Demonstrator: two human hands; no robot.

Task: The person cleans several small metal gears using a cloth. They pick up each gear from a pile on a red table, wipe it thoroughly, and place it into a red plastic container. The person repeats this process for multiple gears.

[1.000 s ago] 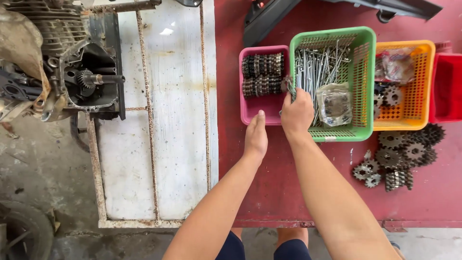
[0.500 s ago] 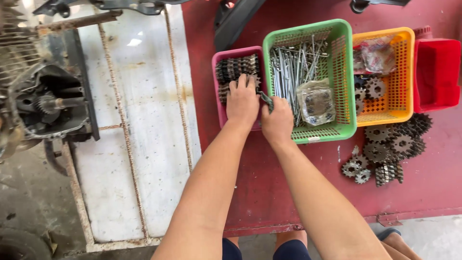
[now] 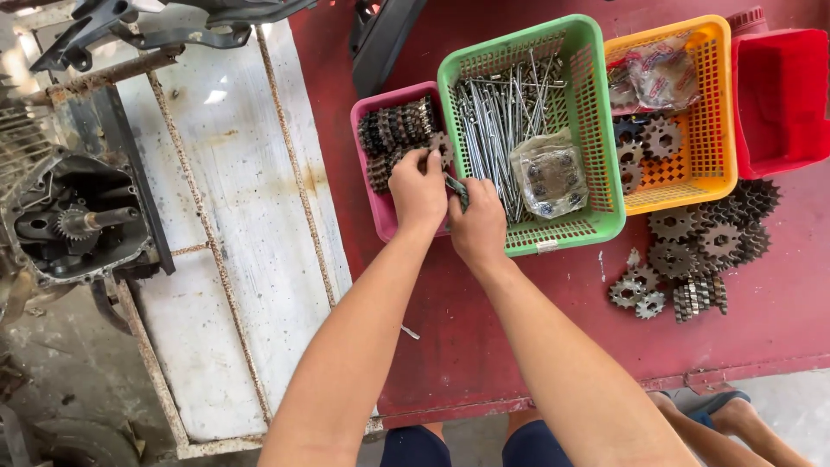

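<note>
My left hand (image 3: pixel 418 186) reaches into the pink basket (image 3: pixel 367 182), its fingers curled on a sprocket from the dark stacked sprockets (image 3: pixel 396 130) there. My right hand (image 3: pixel 477 223) sits beside it at the wall between the pink and green baskets. It pinches a small dark metal part (image 3: pixel 456 189) between the two hands. The green basket (image 3: pixel 605 130) holds several long silver bolts (image 3: pixel 497 121) and a clear plastic bag of parts (image 3: pixel 549 173).
A yellow basket (image 3: pixel 722 104) with sprockets and bagged parts and a red bin (image 3: pixel 778 95) stand to the right. Loose sprockets (image 3: pixel 700 242) lie on the red table (image 3: pixel 484 346). An open engine (image 3: pixel 78 220) sits left of a white rusty-framed panel (image 3: pixel 233 216).
My left hand moved from the table edge up into the pink basket. My right hand drew back from the green basket to meet it. The view shifted closer.
</note>
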